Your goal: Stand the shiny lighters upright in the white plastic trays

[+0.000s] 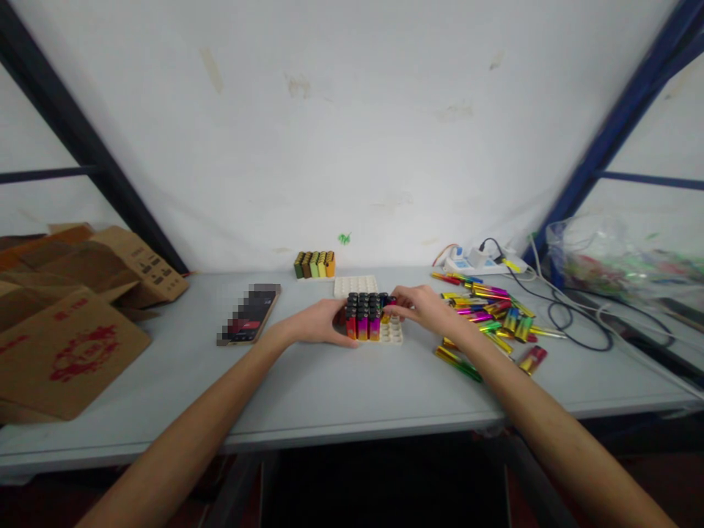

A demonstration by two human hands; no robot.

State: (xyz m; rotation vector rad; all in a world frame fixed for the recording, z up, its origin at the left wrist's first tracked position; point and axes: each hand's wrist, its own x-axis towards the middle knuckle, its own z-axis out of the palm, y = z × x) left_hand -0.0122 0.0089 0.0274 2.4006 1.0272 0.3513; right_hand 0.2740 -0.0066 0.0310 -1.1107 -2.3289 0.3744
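Observation:
Several upright lighters (363,323) with black tops and red, purple and orange bodies stand in rows in a white tray (392,334), whose right part shows bare holes. Around the left side of these rows my left hand (323,321) is spread, thumb at the front and fingers behind, steadying them. At the back right of the rows my right hand (416,306) pinches a dark-topped lighter (390,301), mostly covered by its fingers.
Loose shiny lighters (489,315) lie at right, near cables and a power strip (476,260). Behind are a filled tray (314,265) and a bare white tray (356,286). A phone (251,314) and cardboard boxes (77,352) are at left.

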